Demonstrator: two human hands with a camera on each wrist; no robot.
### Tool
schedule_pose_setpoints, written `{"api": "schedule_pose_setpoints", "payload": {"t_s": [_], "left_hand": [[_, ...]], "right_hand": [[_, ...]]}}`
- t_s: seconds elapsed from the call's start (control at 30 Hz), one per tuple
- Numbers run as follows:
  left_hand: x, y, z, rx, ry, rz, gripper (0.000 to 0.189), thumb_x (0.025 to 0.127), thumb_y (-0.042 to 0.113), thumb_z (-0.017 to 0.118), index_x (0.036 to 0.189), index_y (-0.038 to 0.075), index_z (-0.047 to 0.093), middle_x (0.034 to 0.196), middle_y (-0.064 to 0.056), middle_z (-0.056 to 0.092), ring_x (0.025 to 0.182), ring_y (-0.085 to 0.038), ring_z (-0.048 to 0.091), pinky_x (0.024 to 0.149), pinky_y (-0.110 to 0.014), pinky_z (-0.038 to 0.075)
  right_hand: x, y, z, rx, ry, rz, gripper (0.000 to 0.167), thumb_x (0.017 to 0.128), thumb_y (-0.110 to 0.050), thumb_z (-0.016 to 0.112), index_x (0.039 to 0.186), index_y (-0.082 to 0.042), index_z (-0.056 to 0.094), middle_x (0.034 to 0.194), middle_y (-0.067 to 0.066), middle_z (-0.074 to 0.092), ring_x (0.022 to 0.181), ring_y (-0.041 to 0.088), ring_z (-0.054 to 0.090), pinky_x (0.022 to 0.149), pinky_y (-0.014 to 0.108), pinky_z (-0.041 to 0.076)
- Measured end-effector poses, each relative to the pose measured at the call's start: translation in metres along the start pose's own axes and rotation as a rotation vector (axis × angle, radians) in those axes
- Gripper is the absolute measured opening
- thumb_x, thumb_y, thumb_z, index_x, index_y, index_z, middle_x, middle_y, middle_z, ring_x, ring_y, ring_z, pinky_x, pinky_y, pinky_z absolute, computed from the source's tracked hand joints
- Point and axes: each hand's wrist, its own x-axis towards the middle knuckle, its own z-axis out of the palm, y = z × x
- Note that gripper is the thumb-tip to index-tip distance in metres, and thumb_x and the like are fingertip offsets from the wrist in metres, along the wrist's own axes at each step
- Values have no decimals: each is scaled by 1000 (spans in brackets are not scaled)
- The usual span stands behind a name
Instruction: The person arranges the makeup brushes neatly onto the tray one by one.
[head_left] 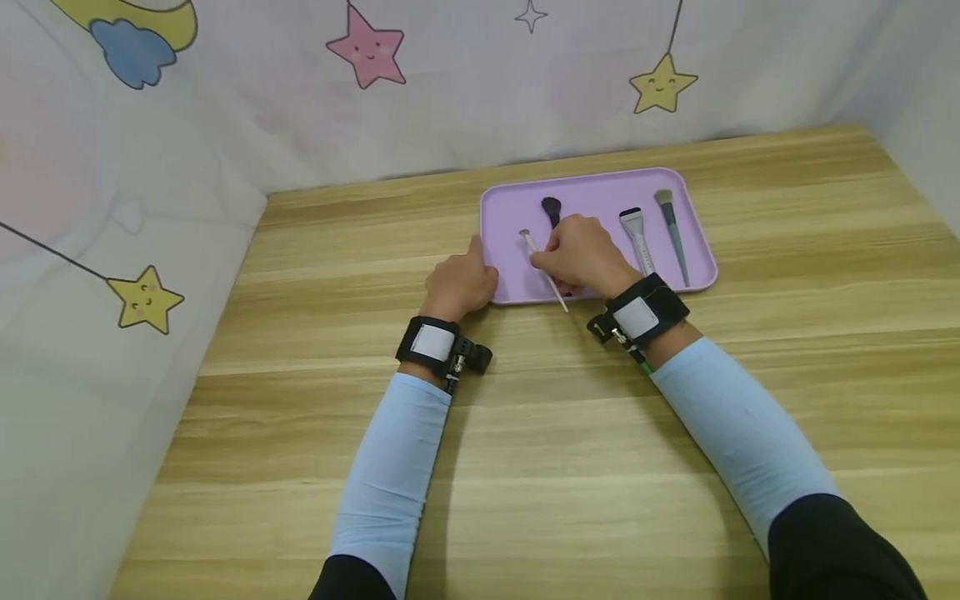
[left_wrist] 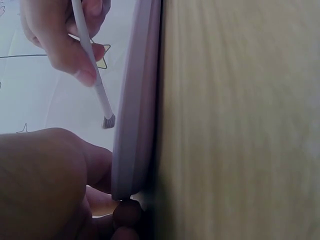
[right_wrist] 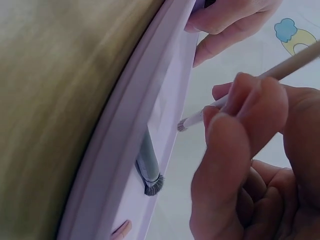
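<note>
My right hand [head_left: 588,252] pinches a slim white makeup brush [head_left: 556,292] between thumb and fingers, over the left half of a lilac tray [head_left: 600,184]. The brush's small bristle end [left_wrist: 108,121] points away from me, and its handle reaches past the tray's near rim. At the tray's near left corner, my left hand [head_left: 462,282] grips the rim, thumb on the inner side and fingers around the outside. A dark brush [head_left: 551,207] lies in the tray, largely hidden by my right hand.
Right of my right hand, a pale flat brush [head_left: 633,225] with black bristles and a green-handled brush [head_left: 675,237] lie in the tray. The tray sits near the back of a wooden table [head_left: 547,467]. A star-printed curtain [head_left: 465,108] hangs behind.
</note>
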Motion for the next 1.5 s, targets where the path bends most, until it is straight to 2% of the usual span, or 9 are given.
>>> {"api": "schedule_pose_setpoints", "payload": {"t_s": [0.43, 0.7, 1.0, 1.13, 1.27, 1.33, 1.43, 1.5], "left_hand": [[-3, 6, 2, 7, 1, -4, 68, 103, 33, 41, 163, 10, 19, 136, -22, 59, 113, -38, 60, 87, -52, 49], [-5, 8, 7, 21, 14, 2, 67, 102, 33, 42, 162, 11, 21, 132, -21, 61, 111, -37, 62, 85, -51, 50], [-10, 16, 9, 27, 17, 10, 67, 103, 34, 42, 162, 10, 21, 127, -22, 63, 106, -35, 63, 82, -49, 51], [-12, 21, 9, 34, 10, 18, 67, 103, 34, 42, 162, 9, 21, 125, -22, 63, 103, -34, 63, 81, -48, 51], [-12, 23, 10, 36, 14, 21, 67, 103, 34, 41, 162, 10, 21, 124, -22, 64, 103, -33, 63, 81, -49, 51], [-12, 23, 10, 35, 19, 24, 66, 103, 34, 41, 162, 10, 22, 125, -22, 64, 105, -35, 63, 81, -49, 51], [-11, 23, 9, 37, 23, 26, 66, 103, 34, 41, 162, 10, 22, 128, -22, 63, 110, -37, 62, 83, -51, 51], [-11, 23, 8, 40, 25, 24, 66, 103, 34, 41, 162, 11, 22, 130, -22, 62, 113, -38, 61, 83, -52, 51]], "right_hand": [[13, 0, 5, -39, 21, -4, 28, 87, -20, 65, 66, -5, 72, 52, 3, 62, 44, 15, 61, 42, 26, 44], [18, 1, 7, -18, 6, -12, 27, 92, -21, 69, 79, 1, 77, 52, 4, 64, 44, 15, 62, 43, 25, 48], [21, -3, 8, -45, -4, 22, 31, 93, -25, 71, 76, 0, 76, 50, 5, 62, 44, 15, 62, 43, 25, 45], [20, -3, 8, -82, -5, 59, 38, 94, -31, 71, 68, -4, 74, 49, 4, 61, 45, 16, 63, 45, 30, 46], [18, -3, 7, -117, -12, 73, 42, 94, -37, 71, 65, -6, 72, 50, 4, 62, 49, 18, 62, 53, 39, 44], [16, -3, 6, -142, -36, 70, 45, 92, -39, 72, 62, -6, 69, 50, 5, 60, 48, 18, 59, 53, 39, 44], [13, -4, 2, -184, -120, 70, 43, 89, -37, 71, 58, -7, 63, 52, 4, 59, 47, 18, 57, 53, 43, 49], [11, -5, 0, -206, -196, 52, 39, 87, -33, 69, 58, -8, 62, 54, 5, 60, 46, 19, 58, 68, 51, 53]]}}
